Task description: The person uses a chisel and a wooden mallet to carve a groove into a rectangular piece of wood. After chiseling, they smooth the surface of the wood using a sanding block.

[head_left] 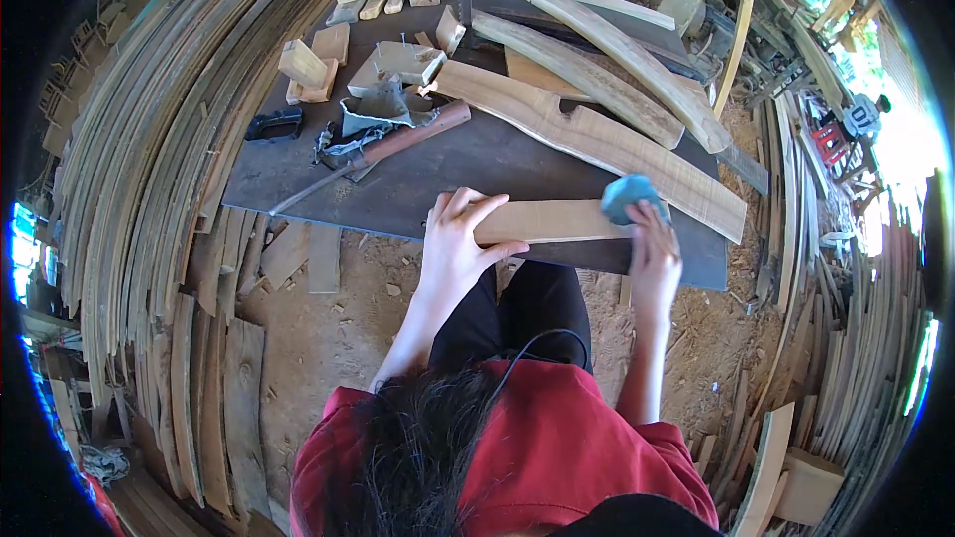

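Note:
A short, pale wooden board [547, 222] lies along the near edge of the dark worktable [477, 154]. Around its left end my left hand [460, 239] is closed, with the thumb along the near side and the fingers over the far side. At the board's right end my right hand [654, 249] holds a blue-green piece of sandpaper or cloth [629, 197] against the wood. Motion blurs that hand slightly. Just beyond the board, a longer shaped plank [607, 144] with a notch lies slantwise.
Left on the table are a wooden-handled tool [413, 139], a crumpled grey cloth [388, 111], a black clamp-like object [274, 125] and wood offcuts [308, 65]. Curved wooden pieces [597, 85] lie at the back. Long stacked boards [189, 109] line the left side.

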`<state>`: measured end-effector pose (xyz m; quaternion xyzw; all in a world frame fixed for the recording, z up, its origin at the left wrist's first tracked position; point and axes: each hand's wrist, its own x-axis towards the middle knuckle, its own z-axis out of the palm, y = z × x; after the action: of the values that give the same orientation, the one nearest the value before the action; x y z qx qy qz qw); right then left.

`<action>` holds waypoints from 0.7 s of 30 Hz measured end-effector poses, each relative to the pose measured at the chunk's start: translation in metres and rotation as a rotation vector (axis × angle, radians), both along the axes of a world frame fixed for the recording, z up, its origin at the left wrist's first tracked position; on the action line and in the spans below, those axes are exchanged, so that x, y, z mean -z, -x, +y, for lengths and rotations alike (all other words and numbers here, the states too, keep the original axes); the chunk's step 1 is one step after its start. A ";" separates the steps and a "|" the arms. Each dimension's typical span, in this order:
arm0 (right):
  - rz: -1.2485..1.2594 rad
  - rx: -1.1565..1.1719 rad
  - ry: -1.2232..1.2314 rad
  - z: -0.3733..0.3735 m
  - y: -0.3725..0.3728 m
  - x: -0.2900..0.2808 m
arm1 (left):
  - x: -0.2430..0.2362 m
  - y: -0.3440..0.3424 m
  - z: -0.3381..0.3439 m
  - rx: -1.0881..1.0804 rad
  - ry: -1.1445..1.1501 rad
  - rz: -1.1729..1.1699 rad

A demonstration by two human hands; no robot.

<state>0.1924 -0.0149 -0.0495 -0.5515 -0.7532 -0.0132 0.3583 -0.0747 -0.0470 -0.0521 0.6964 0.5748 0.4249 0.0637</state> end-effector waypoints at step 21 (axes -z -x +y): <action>-0.022 0.009 -0.025 -0.003 0.016 -0.002 | 0.003 0.000 0.000 -0.032 0.001 0.048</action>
<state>0.1760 -0.0184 -0.0478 -0.5501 -0.7546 -0.0303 0.3566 -0.0750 -0.0473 -0.0548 0.6971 0.5875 0.4087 0.0437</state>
